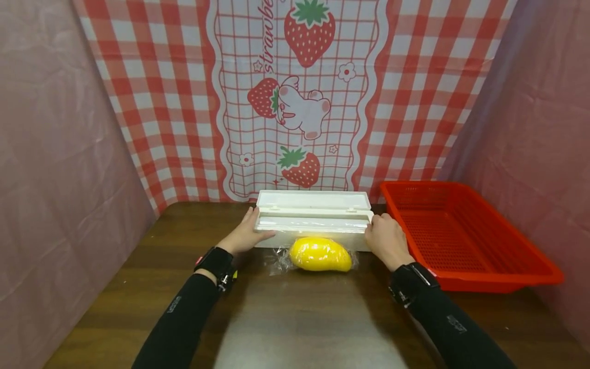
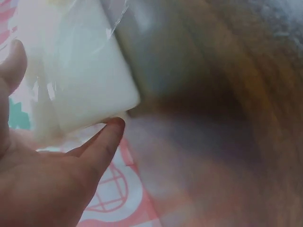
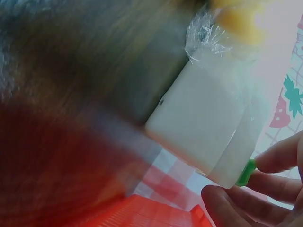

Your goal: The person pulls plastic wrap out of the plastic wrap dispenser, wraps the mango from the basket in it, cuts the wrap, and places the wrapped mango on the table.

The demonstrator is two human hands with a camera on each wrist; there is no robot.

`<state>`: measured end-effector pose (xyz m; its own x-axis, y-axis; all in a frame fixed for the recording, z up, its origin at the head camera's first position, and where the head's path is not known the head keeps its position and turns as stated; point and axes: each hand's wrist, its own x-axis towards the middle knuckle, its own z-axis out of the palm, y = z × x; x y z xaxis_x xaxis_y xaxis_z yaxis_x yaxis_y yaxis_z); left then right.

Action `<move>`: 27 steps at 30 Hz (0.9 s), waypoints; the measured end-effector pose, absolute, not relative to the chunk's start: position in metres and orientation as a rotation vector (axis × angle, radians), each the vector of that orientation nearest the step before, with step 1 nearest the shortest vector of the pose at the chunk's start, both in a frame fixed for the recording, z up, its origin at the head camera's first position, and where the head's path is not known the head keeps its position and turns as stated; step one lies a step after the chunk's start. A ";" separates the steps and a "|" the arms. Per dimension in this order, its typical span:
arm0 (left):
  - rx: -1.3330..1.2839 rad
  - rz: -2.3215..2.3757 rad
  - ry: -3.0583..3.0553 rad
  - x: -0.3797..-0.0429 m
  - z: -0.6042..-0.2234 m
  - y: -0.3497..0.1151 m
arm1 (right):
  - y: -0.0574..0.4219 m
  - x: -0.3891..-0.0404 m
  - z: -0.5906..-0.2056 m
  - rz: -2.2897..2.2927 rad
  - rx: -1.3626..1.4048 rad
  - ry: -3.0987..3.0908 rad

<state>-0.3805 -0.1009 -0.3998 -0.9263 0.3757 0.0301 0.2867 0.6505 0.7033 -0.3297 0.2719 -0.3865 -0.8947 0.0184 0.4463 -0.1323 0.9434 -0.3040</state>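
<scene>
A white cling film dispenser (image 1: pixel 313 222) lies across the table with its lid tipped back. My left hand (image 1: pixel 244 233) grips its left end, the thumb along the front; fingertips (image 2: pixel 115 127) touch the end face in the left wrist view. At the other end, my right hand (image 1: pixel 388 240) pinches a small green slider (image 3: pixel 246 173), seen only in the right wrist view. Against the dispenser's front lies a yellow mango (image 1: pixel 320 254) wrapped in clear cling film (image 1: pixel 279 261), which bunches at its sides.
A red plastic basket (image 1: pixel 484 279) stands close to the right hand and forearm. Behind the dispenser hangs a checked strawberry cloth (image 1: pixel 295 118). Pink curtains (image 1: pixel 60 169) flank both sides of the brown wooden table (image 1: pixel 152 287).
</scene>
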 end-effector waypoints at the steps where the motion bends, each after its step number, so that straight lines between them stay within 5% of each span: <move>1: 0.565 1.128 2.749 -0.380 -0.397 -0.102 | 0.272 -0.330 -0.386 0.457 0.083 -2.640; 14: 0.745 1.208 2.863 -0.368 -0.383 -0.102 | 0.261 -0.318 -0.378 0.481 0.364 -2.618; 27: 0.842 0.726 3.028 -0.332 -0.379 -0.048 | 0.234 -0.308 -0.384 0.454 0.669 -2.807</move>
